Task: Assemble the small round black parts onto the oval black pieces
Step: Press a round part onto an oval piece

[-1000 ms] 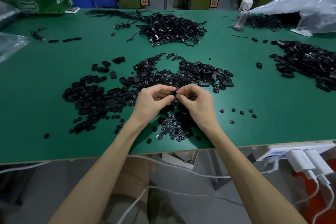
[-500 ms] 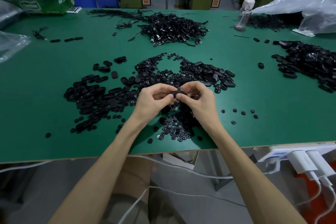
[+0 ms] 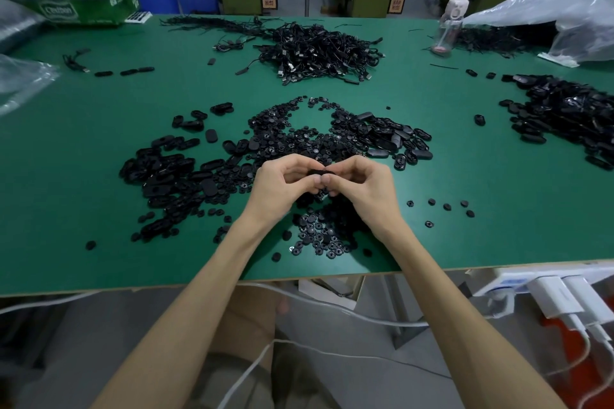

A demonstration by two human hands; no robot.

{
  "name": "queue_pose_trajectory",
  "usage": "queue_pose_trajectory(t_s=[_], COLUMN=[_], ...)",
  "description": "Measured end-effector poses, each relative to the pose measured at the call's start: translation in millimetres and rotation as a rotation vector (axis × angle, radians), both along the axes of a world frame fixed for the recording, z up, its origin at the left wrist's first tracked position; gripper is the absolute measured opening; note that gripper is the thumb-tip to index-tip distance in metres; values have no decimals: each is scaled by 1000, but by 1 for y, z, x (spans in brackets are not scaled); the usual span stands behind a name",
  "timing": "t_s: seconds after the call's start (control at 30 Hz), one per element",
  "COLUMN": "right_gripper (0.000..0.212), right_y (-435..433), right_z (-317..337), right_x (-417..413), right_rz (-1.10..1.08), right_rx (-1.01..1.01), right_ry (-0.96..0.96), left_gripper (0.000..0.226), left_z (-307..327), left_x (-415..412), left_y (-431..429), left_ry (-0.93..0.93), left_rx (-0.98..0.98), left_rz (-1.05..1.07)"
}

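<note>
Oval black piece (image 3: 317, 172) is up off the green table (image 3: 99, 129), pinched between your left hand (image 3: 282, 188) and your right hand (image 3: 362, 188) just above the middle heap. Compared with a second ago, your hands hover in the same spot. Your thumbs now lie side by side, tips touching, pressing on the piece's near edge, and more of its dark top shows between your curled forefingers. That reads as the press-in step nearing its end rather than a fresh pickup. Whether a round part is seated in it you cannot tell; your fingers hide it. Loose small round black parts (image 3: 319, 236) lie just below your wrists, and a pile of oval pieces (image 3: 166, 173) lies to your left.
</note>
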State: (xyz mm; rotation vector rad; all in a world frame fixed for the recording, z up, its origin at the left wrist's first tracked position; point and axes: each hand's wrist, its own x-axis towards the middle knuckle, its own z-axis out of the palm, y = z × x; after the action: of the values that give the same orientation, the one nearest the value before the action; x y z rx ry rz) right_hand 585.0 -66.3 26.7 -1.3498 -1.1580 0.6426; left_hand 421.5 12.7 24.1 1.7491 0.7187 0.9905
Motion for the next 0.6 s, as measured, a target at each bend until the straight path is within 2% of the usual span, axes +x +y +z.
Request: queue_pose_trajectory(t_s=[0.3, 0.6], right_gripper=[7, 12], right_y=[2, 1], right_z=[-2, 0], right_x=[-2, -5], right_rz=[42, 74], right_rx=[11, 23], right_ry=[7, 13], left_gripper=[18, 17], left_z=[1, 4], left_x=[1, 2], left_y=[-2, -6], left_ry=[77, 125], left_rx=[37, 101], left_rz=[74, 110])
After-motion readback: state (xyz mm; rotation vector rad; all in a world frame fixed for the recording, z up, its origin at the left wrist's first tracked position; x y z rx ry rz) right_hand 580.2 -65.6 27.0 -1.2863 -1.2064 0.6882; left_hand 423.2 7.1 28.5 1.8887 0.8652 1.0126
